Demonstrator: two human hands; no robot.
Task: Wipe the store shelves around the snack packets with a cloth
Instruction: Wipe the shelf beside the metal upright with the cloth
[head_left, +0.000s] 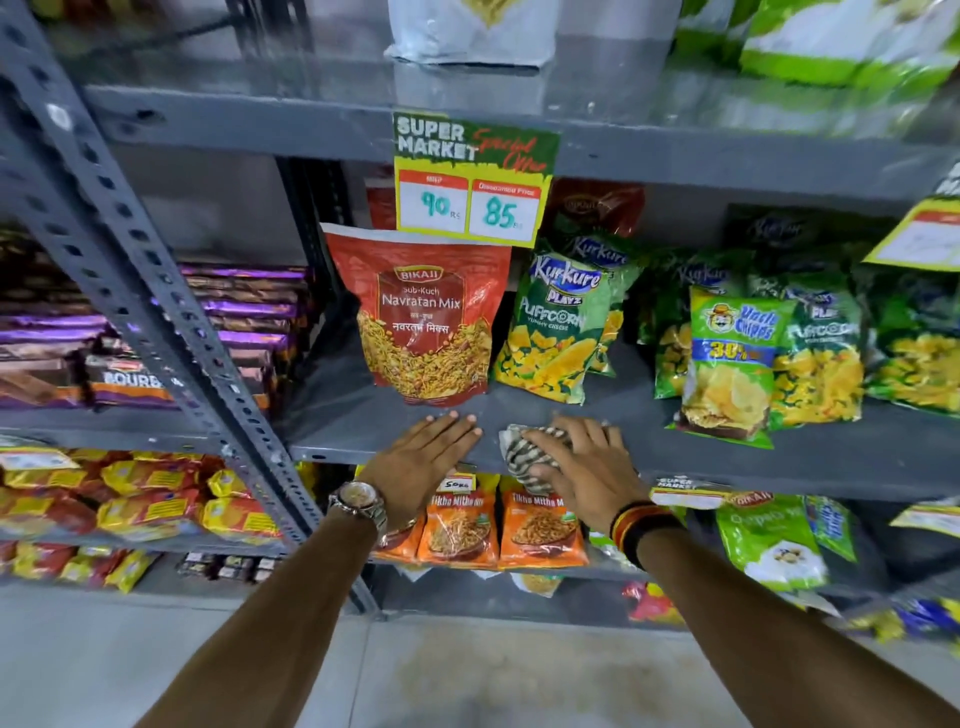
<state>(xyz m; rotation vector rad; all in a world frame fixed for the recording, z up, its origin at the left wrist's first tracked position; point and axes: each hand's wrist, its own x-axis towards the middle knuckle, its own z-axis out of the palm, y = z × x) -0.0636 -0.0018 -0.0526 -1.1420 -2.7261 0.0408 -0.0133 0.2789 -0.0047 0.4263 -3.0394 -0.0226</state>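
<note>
A grey metal shelf (597, 415) runs across the middle of the view. My right hand (587, 462) presses a striped grey-and-white cloth (519, 454) flat on its front edge, fingers spread over it. My left hand (434, 449) lies flat and empty on the shelf just left of the cloth. Right behind my left hand stands a red Navratan Mix packet (426, 317). A green Kurkure Puffcorn packet (553, 332) leans behind the cloth. To the right is a green Uncle Chipps packet (732, 364).
A price sign (472, 179) hangs from the shelf above. More green packets (893, 343) fill the shelf's right side. Orange snack packets (498, 530) sit on the shelf below. A slotted grey upright (156, 291) stands at left, with biscuit packs (130, 384) beyond it.
</note>
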